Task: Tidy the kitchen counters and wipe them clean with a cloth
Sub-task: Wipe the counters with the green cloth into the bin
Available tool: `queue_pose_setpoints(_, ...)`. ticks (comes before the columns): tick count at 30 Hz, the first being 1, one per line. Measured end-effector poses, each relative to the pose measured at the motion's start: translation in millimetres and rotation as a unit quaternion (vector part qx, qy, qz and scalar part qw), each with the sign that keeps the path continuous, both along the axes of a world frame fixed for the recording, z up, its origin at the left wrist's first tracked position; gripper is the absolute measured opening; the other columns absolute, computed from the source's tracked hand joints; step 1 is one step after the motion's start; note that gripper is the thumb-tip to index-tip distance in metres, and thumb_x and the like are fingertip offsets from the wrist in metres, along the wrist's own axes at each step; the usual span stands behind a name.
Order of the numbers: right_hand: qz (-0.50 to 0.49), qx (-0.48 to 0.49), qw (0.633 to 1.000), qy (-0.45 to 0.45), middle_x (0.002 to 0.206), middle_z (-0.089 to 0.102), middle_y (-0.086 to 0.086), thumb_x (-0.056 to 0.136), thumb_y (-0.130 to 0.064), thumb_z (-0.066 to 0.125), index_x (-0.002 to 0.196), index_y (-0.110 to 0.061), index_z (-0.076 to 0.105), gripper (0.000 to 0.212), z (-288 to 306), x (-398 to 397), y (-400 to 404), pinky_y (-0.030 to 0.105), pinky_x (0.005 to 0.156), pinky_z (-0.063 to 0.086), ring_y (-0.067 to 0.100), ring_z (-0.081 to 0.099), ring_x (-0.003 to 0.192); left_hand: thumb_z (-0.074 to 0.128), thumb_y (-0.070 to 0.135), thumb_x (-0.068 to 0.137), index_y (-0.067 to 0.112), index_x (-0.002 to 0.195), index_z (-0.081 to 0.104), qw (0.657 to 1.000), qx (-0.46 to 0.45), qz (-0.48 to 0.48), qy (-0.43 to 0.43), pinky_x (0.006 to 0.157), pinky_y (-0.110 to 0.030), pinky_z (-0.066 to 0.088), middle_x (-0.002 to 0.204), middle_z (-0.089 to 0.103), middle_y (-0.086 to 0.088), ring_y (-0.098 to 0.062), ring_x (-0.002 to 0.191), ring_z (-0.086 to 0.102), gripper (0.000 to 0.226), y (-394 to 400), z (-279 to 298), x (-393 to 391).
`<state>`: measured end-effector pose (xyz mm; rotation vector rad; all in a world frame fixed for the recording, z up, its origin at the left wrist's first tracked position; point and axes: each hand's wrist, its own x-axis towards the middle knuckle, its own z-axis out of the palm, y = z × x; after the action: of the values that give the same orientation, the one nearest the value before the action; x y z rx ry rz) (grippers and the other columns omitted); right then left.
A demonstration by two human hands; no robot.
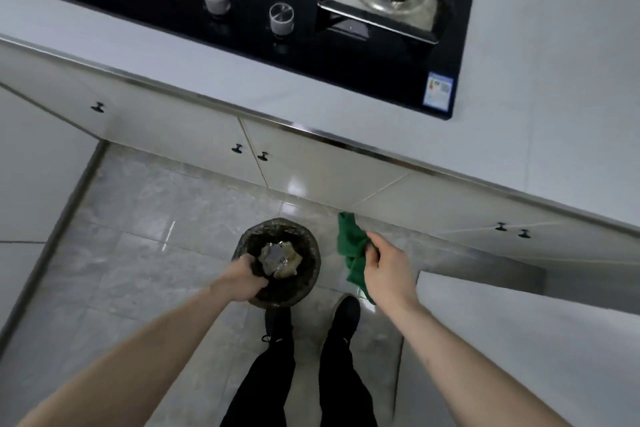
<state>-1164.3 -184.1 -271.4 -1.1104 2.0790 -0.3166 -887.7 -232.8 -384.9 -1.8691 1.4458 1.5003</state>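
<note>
Cloth [353, 253] bunched in right hand's [389, 269] grip; left hand [244, 282] seemingly grips bin [308, 253] rim.

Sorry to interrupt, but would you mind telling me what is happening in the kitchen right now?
A person stands on the tiled floor facing the counter with the gas hob. Their left hand grips the rim of a small dark bin that holds crumpled rubbish, down in front of their feet. Their right hand holds a bunched green cloth, hanging below counter height beside the cabinet doors. The cloth is not on the counter at this moment.
</note>
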Motion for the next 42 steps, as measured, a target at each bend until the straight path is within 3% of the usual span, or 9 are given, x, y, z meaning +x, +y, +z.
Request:
queue_pose_setpoints(4,-0.03,-0.04,0.999,0.001,0.1,0.072,-0.009,0.104,-0.017,0.041,0.128,-0.031,0.064,0.035,82.7,-14.4,8.6,0.024,0.073,0.046,0.012,0.064,0.084,0.067,0.042,0.085,0.018,0.141,0.051,0.993,-0.086,-0.082,0.026,0.103,-0.029,0.045,0.14,0.053,-0.003,-0.023,0.125,0.056,0.064,-15.2,116.0,-28.9)
queue_pose_setpoints(6,-0.052,-0.068,0.996,0.013,0.085,0.07,-0.01,0.104,-0.02,0.04,0.119,-0.035,0.064,0.032,115.0,-27.8,13.1,0.033,0.068,0.052,0.012,0.065,0.075,0.067,0.036,0.084,0.021,0.138,0.055,0.982,-0.136,-0.116,0.059,0.104,-0.025,0.041,0.144,0.051,-0.001,-0.022,0.126,0.056,0.057,-27.6,166.0,-48.5)
queue_pose_setpoints(9,-0.078,-0.105,0.991,0.011,0.082,0.069,-0.012,0.104,-0.018,0.04,0.117,-0.031,0.065,0.031,148.3,-48.3,12.1,0.031,0.065,0.054,0.008,0.063,0.07,0.069,0.024,0.087,0.022,0.134,0.057,0.96,-0.203,-0.173,0.089,0.101,-0.019,0.035,0.152,0.046,0.001,-0.02,0.131,0.053,0.048,-46.7,215.6,-77.0)
queue_pose_setpoints(15,-0.113,-0.175,0.977,0.034,0.085,0.065,-0.016,0.105,-0.016,0.039,0.113,-0.033,0.063,0.03,204.0,-118.1,-9.7,0.02,0.063,0.045,0.007,0.063,0.079,0.068,0.029,0.09,0.024,0.134,0.056,0.921,-0.292,-0.229,0.123,0.104,-0.022,0.033,0.154,0.042,0.005,-0.019,0.138,0.046,0.046,-85.6,287.4,-139.1)
queue_pose_setpoints(21,-0.112,-0.228,0.962,0.103,0.082,0.066,-0.008,0.103,-0.019,0.038,0.115,-0.025,0.066,0.03,214.9,-196.7,-48.7,0.029,0.057,0.047,0.011,0.062,0.073,0.069,0.03,0.09,0.023,0.133,0.058,0.908,-0.319,-0.246,0.114,0.107,-0.025,0.037,0.151,0.045,0.003,-0.02,0.136,0.047,0.046,-117.5,322.3,-198.3)
queue_pose_setpoints(24,-0.067,-0.188,0.972,0.124,0.11,0.07,-0.003,0.1,-0.032,0.037,0.129,-0.024,0.062,0.038,195.1,-219.7,-72.9,0.038,0.078,0.056,0.023,0.064,0.1,0.068,0.03,0.09,0.024,0.137,0.055,0.907,-0.323,-0.251,0.095,0.111,-0.025,0.034,0.157,0.039,0.003,-0.019,0.14,0.043,0.049,-128.5,329.8,-228.3)
queue_pose_setpoints(28,0.087,-0.033,0.993,0.079,0.16,0.034,0.002,0.1,-0.04,0.051,0.152,-0.022,0.042,0.056,169.1,-222.5,-87.6,0.041,0.117,0.034,0.028,0.034,0.143,0.068,0.029,0.09,0.023,0.137,0.055,0.916,-0.315,-0.24,0.069,0.11,-0.024,0.034,0.157,0.038,0.003,-0.018,0.139,0.044,0.049,-134.1,332.0,-258.9)
queue_pose_setpoints(35,0.136,0.08,0.985,0.072,0.169,-0.008,0.002,0.1,-0.044,0.049,0.161,-0.028,0.014,0.072,150.4,-230.6,-101.6,0.048,0.122,0.025,0.034,-0.001,0.154,0.066,0.032,0.089,0.025,0.136,0.054,0.915,-0.304,-0.261,0.047,0.109,-0.027,0.038,0.153,0.041,0.008,-0.017,0.136,0.045,0.049,-124.3,326.5,-290.9)
queue_pose_setpoints(42,0.136,0.155,0.973,0.107,0.167,-0.02,-0.006,0.103,-0.049,0.04,0.161,-0.032,0.001,0.072,141.1,-278.6,-89.3,0.067,0.119,0.011,0.032,-0.012,0.154,0.064,0.031,0.09,0.025,0.142,0.049,0.893,-0.293,-0.34,0.032,0.113,-0.031,0.037,0.159,0.033,0.006,-0.02,0.142,0.038,0.054,-141.4,324.6,-298.2)
